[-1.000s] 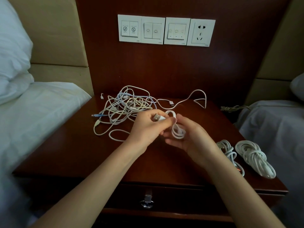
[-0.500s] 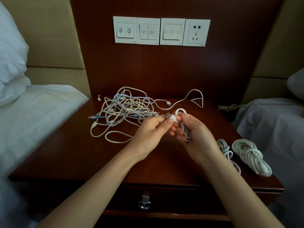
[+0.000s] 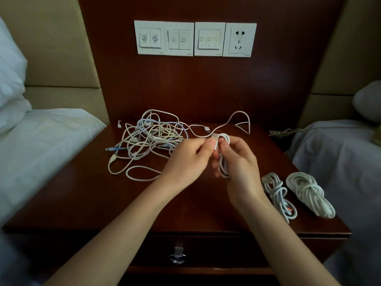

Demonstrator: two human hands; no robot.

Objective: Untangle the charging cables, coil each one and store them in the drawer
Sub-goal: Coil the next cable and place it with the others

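Third cable nearly done. Over the last second the coil has turned from lying across the palm to standing upright, and the plug end has been carried from beside the loops up against the top of them; I judge this the tail being wrapped or tucked to lock the bundle. Left hand (image 3: 185, 159): grip closed to a pinch, thumb and fingertips on the plug end (image 3: 214, 140). Right hand (image 3: 239, 162): fingers curled round the small white coil (image 3: 224, 168), a narrow oval of smooth, rubbery loops, held above the middle of the bench (image 3: 82, 193), which is dark, glossy wood. Toward the back left corner lies the tangle (image 3: 150, 139), still loose: thin white, cream and pale blue cords, springy, crossing every way, several plugs poking out. One white lead (image 3: 239, 120) trails from it along the back edge, kinked into a stiff loop. By the front right corner lie two finished bundles, a slim one (image 3: 275, 193) and a thick one (image 3: 309, 193), each cinched at the waist, close together. The drawer (image 3: 226, 250) under the front edge is shut; nothing is stored yet.
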